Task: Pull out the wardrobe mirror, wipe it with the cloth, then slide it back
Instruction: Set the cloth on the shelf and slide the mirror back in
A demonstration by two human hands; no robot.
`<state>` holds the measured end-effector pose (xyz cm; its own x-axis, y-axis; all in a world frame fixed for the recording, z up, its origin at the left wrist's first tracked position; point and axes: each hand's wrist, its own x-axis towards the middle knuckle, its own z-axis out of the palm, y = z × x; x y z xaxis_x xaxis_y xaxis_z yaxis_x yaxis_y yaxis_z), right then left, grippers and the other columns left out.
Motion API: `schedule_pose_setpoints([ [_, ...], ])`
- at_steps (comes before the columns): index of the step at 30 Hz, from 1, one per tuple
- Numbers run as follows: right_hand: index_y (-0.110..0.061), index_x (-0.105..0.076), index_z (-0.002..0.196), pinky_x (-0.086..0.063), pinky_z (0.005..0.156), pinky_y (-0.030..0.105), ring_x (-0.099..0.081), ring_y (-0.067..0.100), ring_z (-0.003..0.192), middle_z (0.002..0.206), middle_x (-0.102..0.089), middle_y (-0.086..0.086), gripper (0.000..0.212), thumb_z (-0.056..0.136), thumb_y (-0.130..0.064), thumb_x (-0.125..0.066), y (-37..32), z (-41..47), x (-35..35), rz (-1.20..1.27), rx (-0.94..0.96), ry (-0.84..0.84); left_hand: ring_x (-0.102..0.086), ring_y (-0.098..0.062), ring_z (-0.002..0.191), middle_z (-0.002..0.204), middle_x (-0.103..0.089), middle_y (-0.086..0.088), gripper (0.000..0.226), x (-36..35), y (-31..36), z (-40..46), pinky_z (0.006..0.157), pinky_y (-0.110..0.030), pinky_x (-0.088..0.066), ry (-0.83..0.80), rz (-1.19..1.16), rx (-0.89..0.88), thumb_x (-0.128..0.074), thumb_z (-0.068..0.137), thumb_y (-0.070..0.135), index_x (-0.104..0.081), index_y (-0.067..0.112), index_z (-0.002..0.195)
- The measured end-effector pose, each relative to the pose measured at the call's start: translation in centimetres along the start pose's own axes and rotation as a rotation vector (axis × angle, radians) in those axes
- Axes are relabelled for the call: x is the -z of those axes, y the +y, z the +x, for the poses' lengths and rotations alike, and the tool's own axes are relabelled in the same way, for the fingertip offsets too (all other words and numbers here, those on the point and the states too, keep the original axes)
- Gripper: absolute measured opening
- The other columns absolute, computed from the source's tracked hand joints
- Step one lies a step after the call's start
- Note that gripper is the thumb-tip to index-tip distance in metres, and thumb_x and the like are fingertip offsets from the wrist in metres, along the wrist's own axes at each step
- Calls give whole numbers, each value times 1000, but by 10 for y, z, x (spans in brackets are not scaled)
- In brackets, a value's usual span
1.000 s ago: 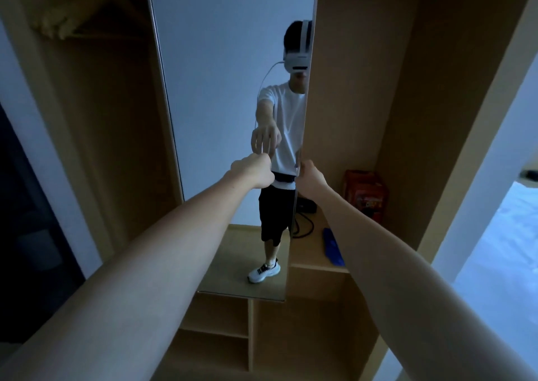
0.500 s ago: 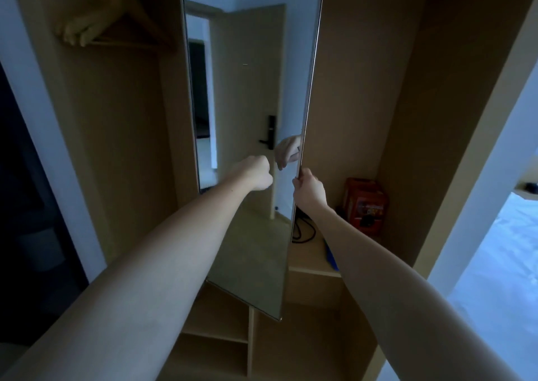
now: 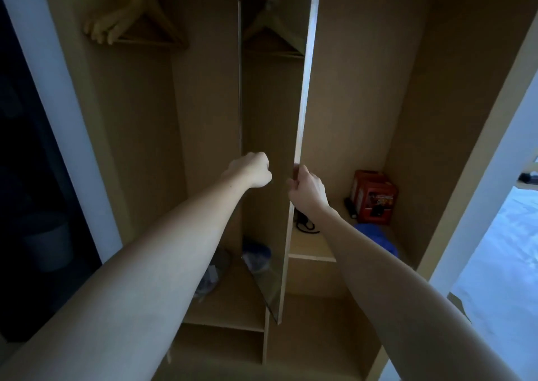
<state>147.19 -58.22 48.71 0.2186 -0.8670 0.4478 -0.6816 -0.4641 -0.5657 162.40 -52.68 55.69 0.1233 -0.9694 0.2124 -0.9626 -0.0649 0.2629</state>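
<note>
The tall wardrobe mirror (image 3: 270,104) stands out of the open wardrobe, turned almost edge-on to me. Its glass faces left and reflects a hanger and the wardrobe's inside. My right hand (image 3: 305,188) grips the mirror's pale front edge at about mid height. My left hand (image 3: 250,171) is closed in a fist just in front of the glass, left of that edge, and I see nothing in it. A crumpled blue cloth (image 3: 375,235) lies on the right shelf, partly hidden behind my right forearm.
Wooden hangers (image 3: 136,22) hang at the top left. A red box (image 3: 374,197) and a black cable (image 3: 304,226) sit on the right shelf. A plastic bag (image 3: 215,270) lies on the lower left shelf. A grey bin (image 3: 48,241) stands at the left, a white bed (image 3: 500,264) at the right.
The mirror has swung from facing me to nearly edge-on, so my reflection and the door's are gone. My right hand kept its grip on the edge; the left fist stayed close by.
</note>
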Motion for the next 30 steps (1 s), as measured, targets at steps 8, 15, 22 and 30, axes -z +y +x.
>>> schedule_pose_setpoints([
  [8, -10, -46, 96, -50, 71, 39, -55, 26, 84, 103, -54, 12, 14, 100, -23, -48, -73, -5, -40, -59, -4, -109, -62, -28, 80, 87, -64, -5, 22, 21, -37, -20, 69, -34, -46, 11, 70, 37, -47, 87, 10, -67, 13, 94],
  [15, -9, -50, 94, -49, 65, 36, -59, 24, 82, 99, -57, 12, 17, 100, -24, -54, -76, 9, -47, -23, -100, -92, -66, -24, 81, 92, -68, -6, 19, 22, -72, -16, 68, -33, -53, 58, 59, 20, -49, 93, 10, -68, 13, 94],
  [22, -8, -48, 95, -47, 64, 37, -58, 28, 87, 101, -56, 13, 16, 100, -23, -51, -82, 34, -57, -32, -188, -111, -65, -24, 81, 90, -67, -3, 19, 17, -83, 10, 71, -34, -53, 45, 58, 14, -50, 91, 9, -67, 14, 95],
  [30, -8, -51, 99, -48, 67, 36, -59, 27, 89, 99, -56, 10, 11, 98, -18, -51, -69, 79, -69, -66, -216, -132, -62, -29, 84, 87, -58, 0, 16, 6, -86, 55, 74, -39, -53, 3, 9, 17, -47, 88, 10, -60, 20, 89],
])
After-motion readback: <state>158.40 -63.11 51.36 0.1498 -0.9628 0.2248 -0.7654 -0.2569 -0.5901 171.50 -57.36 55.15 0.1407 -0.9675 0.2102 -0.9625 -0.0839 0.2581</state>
